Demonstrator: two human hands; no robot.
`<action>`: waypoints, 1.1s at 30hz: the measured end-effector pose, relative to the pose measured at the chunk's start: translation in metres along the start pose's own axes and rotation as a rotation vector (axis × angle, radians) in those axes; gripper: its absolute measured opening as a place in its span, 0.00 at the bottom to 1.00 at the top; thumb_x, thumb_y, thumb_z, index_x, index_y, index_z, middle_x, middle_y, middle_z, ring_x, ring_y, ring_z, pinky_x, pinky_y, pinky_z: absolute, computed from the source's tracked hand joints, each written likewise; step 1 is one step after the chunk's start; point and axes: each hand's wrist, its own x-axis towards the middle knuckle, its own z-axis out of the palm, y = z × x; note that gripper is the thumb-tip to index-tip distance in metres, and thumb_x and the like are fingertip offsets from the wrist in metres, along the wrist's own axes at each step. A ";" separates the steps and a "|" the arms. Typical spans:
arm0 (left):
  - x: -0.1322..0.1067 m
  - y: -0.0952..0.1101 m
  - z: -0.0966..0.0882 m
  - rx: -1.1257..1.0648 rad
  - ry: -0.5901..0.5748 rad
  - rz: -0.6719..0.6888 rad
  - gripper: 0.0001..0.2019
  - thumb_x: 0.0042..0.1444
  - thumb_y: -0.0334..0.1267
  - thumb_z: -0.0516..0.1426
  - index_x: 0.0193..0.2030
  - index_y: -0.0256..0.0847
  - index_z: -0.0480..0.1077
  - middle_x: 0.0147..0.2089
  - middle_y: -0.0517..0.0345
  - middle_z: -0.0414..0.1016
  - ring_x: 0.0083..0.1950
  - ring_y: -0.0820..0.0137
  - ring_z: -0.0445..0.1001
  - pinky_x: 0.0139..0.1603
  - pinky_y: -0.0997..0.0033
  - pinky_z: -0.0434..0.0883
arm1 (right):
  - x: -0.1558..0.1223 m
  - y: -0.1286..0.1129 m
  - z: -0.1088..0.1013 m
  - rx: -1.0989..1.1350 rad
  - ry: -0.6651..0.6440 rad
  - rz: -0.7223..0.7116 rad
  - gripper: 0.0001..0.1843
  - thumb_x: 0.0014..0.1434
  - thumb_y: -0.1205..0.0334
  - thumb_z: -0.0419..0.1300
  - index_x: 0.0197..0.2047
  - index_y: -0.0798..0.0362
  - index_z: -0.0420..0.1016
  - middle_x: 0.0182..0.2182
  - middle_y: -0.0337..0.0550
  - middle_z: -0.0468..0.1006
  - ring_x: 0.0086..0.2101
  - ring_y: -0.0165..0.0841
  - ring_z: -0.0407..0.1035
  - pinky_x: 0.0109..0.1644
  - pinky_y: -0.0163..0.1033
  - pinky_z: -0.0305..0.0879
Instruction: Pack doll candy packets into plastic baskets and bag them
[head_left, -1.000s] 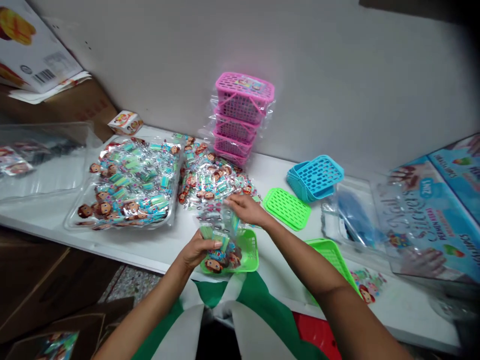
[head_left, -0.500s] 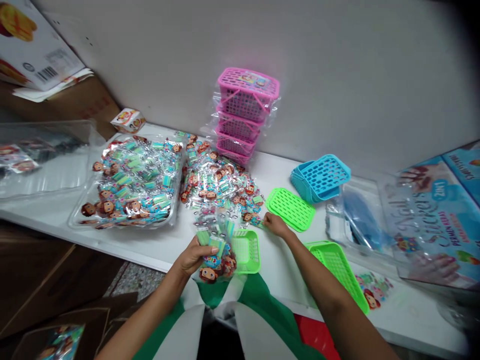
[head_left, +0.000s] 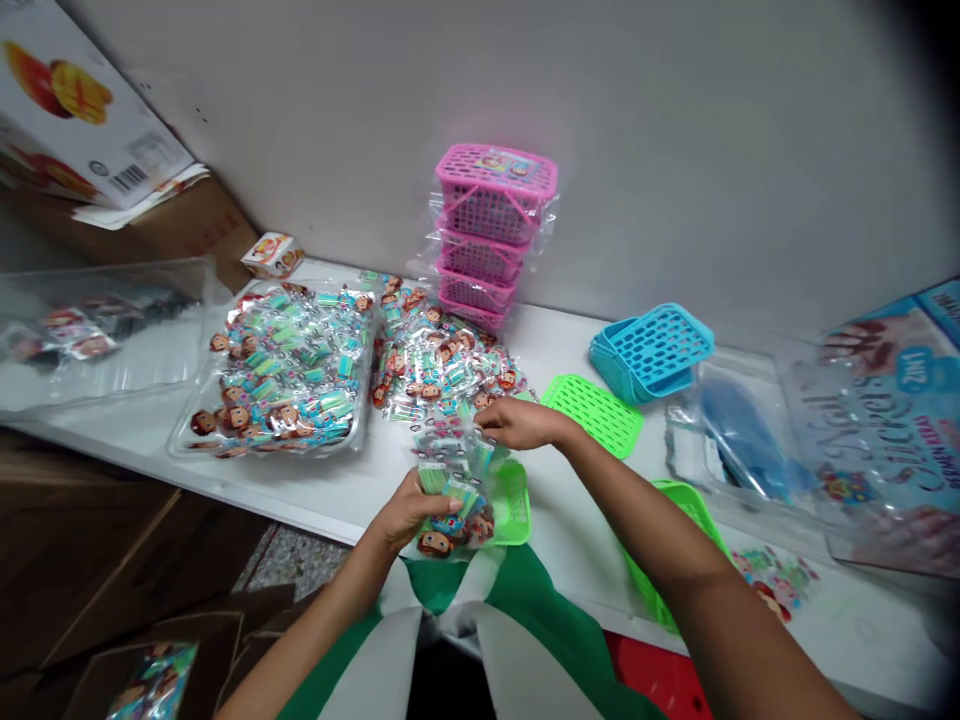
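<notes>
My left hand (head_left: pixel 409 508) is closed round a bunch of small clear packets (head_left: pixel 448 500) printed with a cartoon figure, thumb on top. Just above the bunch, my right hand (head_left: pixel 517 422) pinches another such packet (head_left: pixel 484 455) at its top end. Partly behind the held packets, a small green basket (head_left: pixel 514 505) stands on the table. Beyond my hands lies a loose pile of the same packets (head_left: pixel 439 365). To its left, a clear plastic tray (head_left: pixel 364 425) is heaped with more of them.
A stack of pink lidded baskets (head_left: pixel 487 225) stands against the wall. On the right are a green lid (head_left: pixel 592 412), blue lids (head_left: pixel 656 350), another green basket (head_left: pixel 660 590) partly under my right forearm, and a nail stickers box (head_left: pixel 885 430). Cartons (head_left: pixel 150 220) stand at the left.
My right hand has moved left from the pile's right edge to the bunch, carrying a packet. My left hand keeps hold of its packets. The view has shifted slightly.
</notes>
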 end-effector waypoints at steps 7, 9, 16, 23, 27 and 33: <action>-0.002 0.009 0.003 0.095 -0.064 -0.011 0.20 0.34 0.33 0.68 0.39 0.35 0.76 0.34 0.55 0.78 0.33 0.67 0.75 0.37 0.71 0.71 | 0.014 0.008 0.010 0.329 -0.034 0.059 0.08 0.54 0.62 0.55 0.28 0.56 0.72 0.23 0.34 0.71 0.25 0.27 0.62 0.30 0.31 0.57; -0.001 0.007 0.005 0.003 -0.085 -0.031 0.20 0.36 0.34 0.68 0.40 0.35 0.76 0.36 0.53 0.79 0.35 0.64 0.76 0.39 0.68 0.72 | 0.021 0.012 0.017 0.479 0.133 0.108 0.15 0.56 0.52 0.57 0.29 0.56 0.73 0.25 0.37 0.73 0.28 0.29 0.65 0.33 0.34 0.61; -0.003 -0.004 -0.003 -0.200 -0.059 -0.073 0.23 0.36 0.32 0.67 0.43 0.35 0.74 0.37 0.51 0.79 0.35 0.63 0.77 0.40 0.65 0.73 | 0.007 -0.002 0.075 0.871 0.620 0.229 0.35 0.61 0.34 0.38 0.56 0.49 0.66 0.45 0.46 0.76 0.45 0.38 0.71 0.48 0.44 0.67; 0.002 -0.006 -0.008 -0.114 -0.339 -0.216 0.24 0.34 0.31 0.68 0.44 0.34 0.74 0.39 0.48 0.79 0.38 0.60 0.77 0.42 0.63 0.72 | -0.001 -0.014 0.079 0.578 0.550 0.056 0.35 0.56 0.41 0.58 0.63 0.44 0.59 0.63 0.43 0.59 0.61 0.41 0.53 0.64 0.49 0.49; 0.000 -0.014 0.000 -0.146 -0.396 -0.294 0.23 0.32 0.31 0.68 0.41 0.34 0.74 0.36 0.50 0.79 0.40 0.57 0.77 0.42 0.63 0.72 | -0.010 -0.009 0.069 0.748 0.286 -0.076 0.32 0.53 0.40 0.59 0.56 0.49 0.69 0.57 0.47 0.68 0.55 0.44 0.63 0.59 0.50 0.57; -0.006 -0.033 0.009 -0.346 -0.286 -0.290 0.22 0.35 0.34 0.67 0.41 0.35 0.73 0.33 0.51 0.79 0.37 0.60 0.78 0.39 0.66 0.72 | -0.021 -0.013 0.103 0.793 0.774 0.017 0.18 0.57 0.45 0.55 0.31 0.52 0.74 0.39 0.47 0.76 0.41 0.41 0.71 0.50 0.49 0.65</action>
